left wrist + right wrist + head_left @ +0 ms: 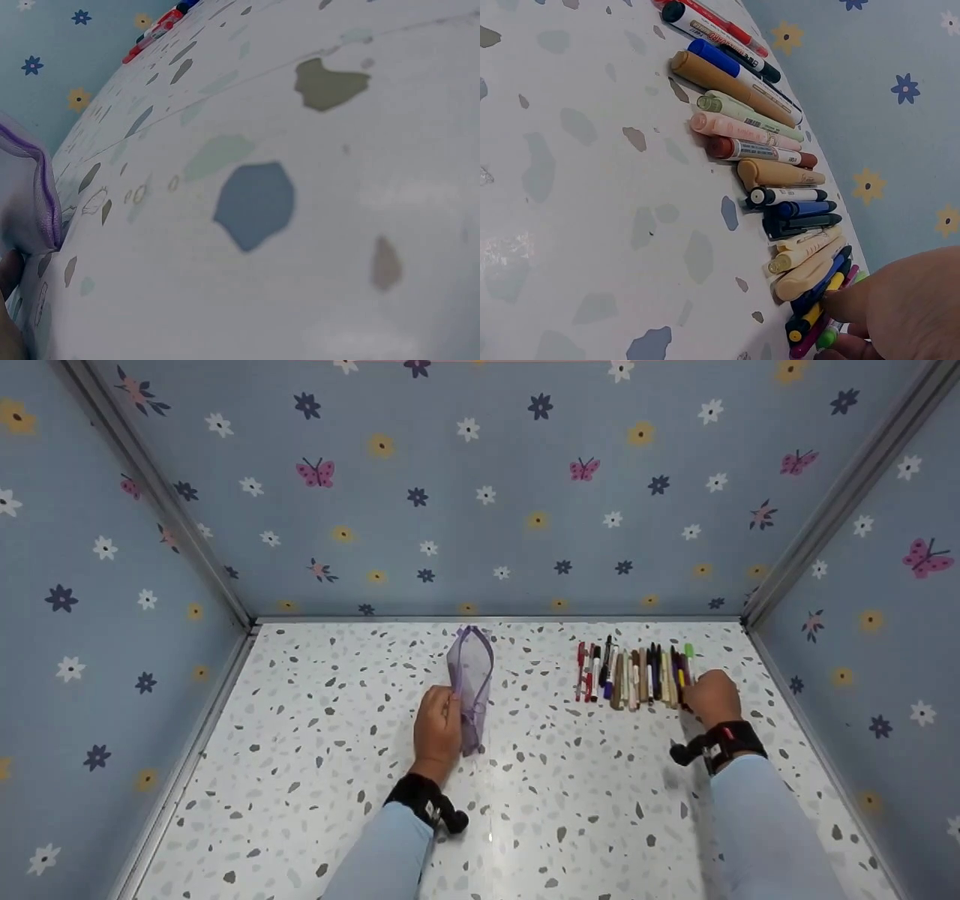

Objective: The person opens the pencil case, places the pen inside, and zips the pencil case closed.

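Observation:
A purple mesh zip pouch (474,675) stands upright on the table, its mouth spread in a loop. My left hand (437,727) grips it at the left edge; in the left wrist view only a strip of the pouch (46,195) and part of the fingers show. Far to the right, my right hand (714,700) is at the end of a row of pens and markers (636,679). Its thumb and fingers pinch a green-ended marker (829,335), largely covered by the hand. Right beside the thumb lies a yellow-and-black pen (804,322).
The row also holds red pens (580,671) at its left end, a blue-capped marker (714,54) and tan markers (776,172). Blue floral panels (480,510) wall the speckled white table (525,810) at the back and both sides.

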Demonstrator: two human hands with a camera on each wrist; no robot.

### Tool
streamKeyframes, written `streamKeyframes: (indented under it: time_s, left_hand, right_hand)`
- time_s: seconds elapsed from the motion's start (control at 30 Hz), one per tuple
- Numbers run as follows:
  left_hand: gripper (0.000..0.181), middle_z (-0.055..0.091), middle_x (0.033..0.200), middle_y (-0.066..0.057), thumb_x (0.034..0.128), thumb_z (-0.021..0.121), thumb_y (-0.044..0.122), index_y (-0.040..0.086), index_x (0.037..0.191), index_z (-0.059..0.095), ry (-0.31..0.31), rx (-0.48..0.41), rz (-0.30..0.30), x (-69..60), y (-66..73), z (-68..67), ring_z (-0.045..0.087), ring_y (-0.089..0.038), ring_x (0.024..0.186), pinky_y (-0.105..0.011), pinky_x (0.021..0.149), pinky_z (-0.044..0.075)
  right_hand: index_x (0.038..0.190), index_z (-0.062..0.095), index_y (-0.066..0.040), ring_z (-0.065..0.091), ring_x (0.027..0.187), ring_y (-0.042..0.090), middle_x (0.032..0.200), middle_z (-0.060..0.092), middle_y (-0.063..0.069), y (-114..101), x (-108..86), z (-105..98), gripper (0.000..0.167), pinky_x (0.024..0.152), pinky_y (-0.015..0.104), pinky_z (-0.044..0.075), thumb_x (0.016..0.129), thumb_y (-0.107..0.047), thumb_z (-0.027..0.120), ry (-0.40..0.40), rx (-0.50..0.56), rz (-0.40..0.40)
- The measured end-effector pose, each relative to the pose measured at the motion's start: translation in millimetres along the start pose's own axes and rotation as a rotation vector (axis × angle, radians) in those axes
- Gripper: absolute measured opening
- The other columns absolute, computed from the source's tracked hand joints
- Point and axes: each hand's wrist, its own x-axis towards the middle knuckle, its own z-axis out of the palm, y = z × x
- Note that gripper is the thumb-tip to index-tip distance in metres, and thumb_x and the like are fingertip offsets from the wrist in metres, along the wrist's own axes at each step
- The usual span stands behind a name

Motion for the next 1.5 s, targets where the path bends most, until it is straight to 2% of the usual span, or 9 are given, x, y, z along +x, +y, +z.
streamKeyframes:
  time_s: [0.2, 0.4, 0.63, 0.7, 0.77, 0.83, 0.9, 1.2, 1.5]
  left_hand:
    - [0.022, 0.067, 0.103, -0.011, 0.1151, 0.057, 0.016, 0.005, 0.098, 0.065, 0.012, -0.001, 0.024, 0.4, -2.1, 0.9, 0.063, -0.029, 0.097, -0.046, 0.089, 0.056]
    - [0.022, 0.069, 0.106, -0.010, 0.1153, 0.056, 0.017, 0.006, 0.099, 0.066, 0.007, -0.013, 0.002, -0.3, -2.1, 0.6, 0.065, -0.028, 0.100, -0.046, 0.091, 0.057]
    - [0.022, 0.069, 0.107, -0.010, 0.1156, 0.057, 0.019, 0.007, 0.099, 0.067, -0.009, -0.030, -0.021, 0.7, -1.1, -1.0, 0.064, -0.027, 0.100, -0.046, 0.091, 0.057]
    - [0.023, 0.068, 0.106, -0.009, 0.1156, 0.056, 0.019, 0.007, 0.099, 0.066, -0.008, -0.033, -0.020, 1.4, -2.5, -0.4, 0.063, -0.026, 0.099, -0.046, 0.090, 0.057]
    - [0.023, 0.067, 0.105, -0.009, 0.1154, 0.056, 0.019, 0.008, 0.098, 0.065, -0.004, -0.039, -0.011, 1.6, -4.0, 0.6, 0.062, -0.026, 0.098, -0.045, 0.089, 0.056]
    - [0.022, 0.066, 0.103, -0.009, 0.1148, 0.057, 0.019, 0.008, 0.097, 0.065, 0.006, -0.046, 0.004, 1.1, -5.4, 1.6, 0.061, -0.025, 0.096, -0.044, 0.087, 0.055]
    - [0.021, 0.065, 0.102, -0.008, 0.1140, 0.057, 0.018, 0.009, 0.096, 0.064, 0.022, -0.055, 0.018, 0.5, -6.8, 2.9, 0.060, -0.024, 0.094, -0.043, 0.085, 0.054]
    - [0.022, 0.068, 0.106, -0.012, 0.1153, 0.057, 0.016, 0.005, 0.099, 0.067, -0.002, -0.043, 0.007, 0.0, -3.9, 1.8, 0.064, -0.028, 0.098, -0.046, 0.090, 0.056]
    - [0.020, 0.068, 0.107, -0.010, 0.1144, 0.058, 0.017, 0.007, 0.100, 0.068, -0.013, -0.043, -0.021, 0.4, 0.0, 1.2, 0.065, -0.027, 0.100, -0.046, 0.091, 0.057]
  right_hand:
    - [0.060, 0.058, -0.013, 0.058, 0.049, 0.018, 0.053, 0.059, -0.001, 2, 2.7, 2, 0.042, 0.050, 0.033, 0.047, 0.102, -0.011, 0.064, 0.003, 0.021, 0.015]
    - [0.073, 0.072, -0.002, 0.065, 0.053, 0.019, 0.060, 0.068, 0.004, 3, 2.9, -1, 0.030, 0.050, 0.033, 0.053, 0.101, -0.009, 0.062, -0.009, 0.091, 0.058]
    - [0.058, 0.055, -0.013, 0.047, 0.050, 0.016, 0.053, 0.052, 0.000, 6, 11.8, -2, 0.043, 0.057, 0.033, 0.043, 0.100, -0.016, 0.062, 0.041, 0.191, 0.001]
    - [0.073, 0.072, -0.004, 0.049, 0.056, 0.014, 0.069, 0.068, 0.010, -3, 9.4, -3, 0.035, 0.061, 0.033, 0.044, 0.104, -0.020, 0.064, 0.033, 0.207, -0.001]
    - [0.111, 0.081, 0.005, 0.058, 0.066, 0.019, 0.101, 0.080, 0.024, -26, -1.2, -8, 0.030, 0.065, 0.034, 0.046, 0.105, -0.019, 0.064, 0.017, 0.199, 0.036]
    - [0.148, 0.070, 0.003, 0.069, 0.083, 0.023, 0.138, 0.075, 0.028, -39, -5.2, -9, 0.047, 0.068, 0.034, 0.050, 0.109, -0.021, 0.064, -0.019, 0.235, 0.038]
    - [0.164, 0.057, -0.002, 0.074, 0.099, 0.031, 0.150, 0.068, 0.030, -53, -9.5, -9, 0.057, 0.071, 0.035, 0.052, 0.111, -0.021, 0.062, -0.048, 0.281, 0.029]
    - [0.157, 0.065, -0.007, 0.075, 0.122, 0.043, 0.140, 0.070, 0.023, -112, -26.8, 5, 0.046, 0.099, 0.054, 0.064, 0.113, -0.018, 0.060, -0.090, 0.354, -0.096]
    - [0.142, 0.077, -0.009, 0.074, 0.105, 0.027, 0.131, 0.077, 0.019, -175, -46.7, 26, 0.036, 0.077, 0.026, 0.059, 0.107, -0.020, 0.073, -0.130, 0.352, -0.262]
